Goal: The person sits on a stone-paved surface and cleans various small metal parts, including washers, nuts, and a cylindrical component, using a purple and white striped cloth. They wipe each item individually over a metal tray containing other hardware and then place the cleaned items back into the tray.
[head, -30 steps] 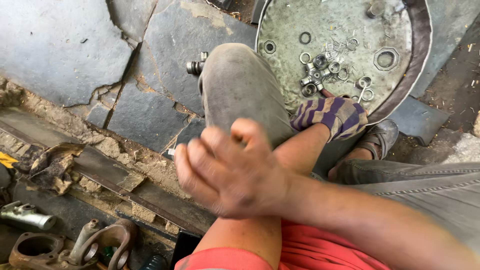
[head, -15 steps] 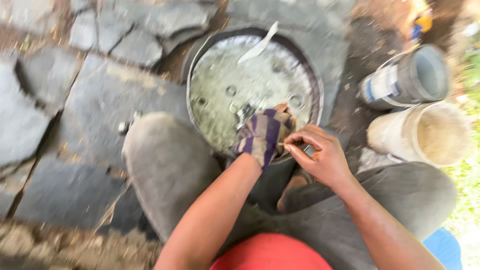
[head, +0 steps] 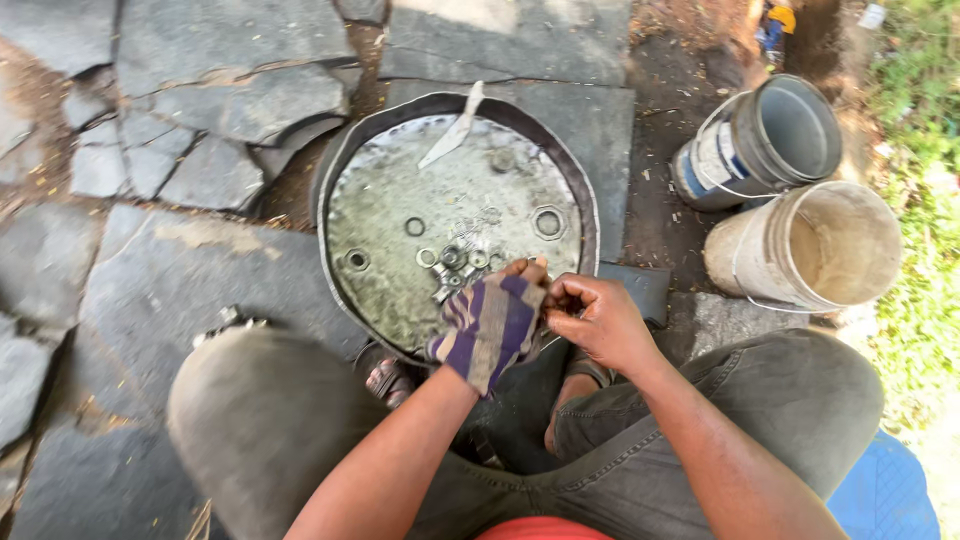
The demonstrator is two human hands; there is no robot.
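A seated person bends over a round metal pan [head: 345, 200] set on a stone floor [head: 150, 290], knees drawn up on either side; the left hand [head: 490, 325] is wrapped in a purple-and-cream striped rag [head: 478, 335], its fingertips curled and just showing at the rag's top edge; the right hand [head: 598, 320] meets it at the pan's near rim, fingers bunched and pressed together as if pinching something small against the cloth, though what sits between them cannot be made out.

Just beyond the hands, near the pan's centre, lies a cluster of nuts [head: 455, 268]; washers [head: 548, 222] and rings are scattered about them in a shallow, murky liquid; a flat blade [head: 452, 135] rests against the far rim.

The parts look small, hard and heavy for their size, and, wet as they seem, probably slick; the soft, limp rag would likely give the surer hold, with a piece best taken by its outer edge between thumb and fingertips.

Off the pan's right side stand two buckets: a grey one [head: 770, 140] farther off, a cream one [head: 810, 245] nearer, touching or nearly so; grass [head: 915, 180] borders the right edge; a blue object [head: 885, 495] shows beside the right leg.
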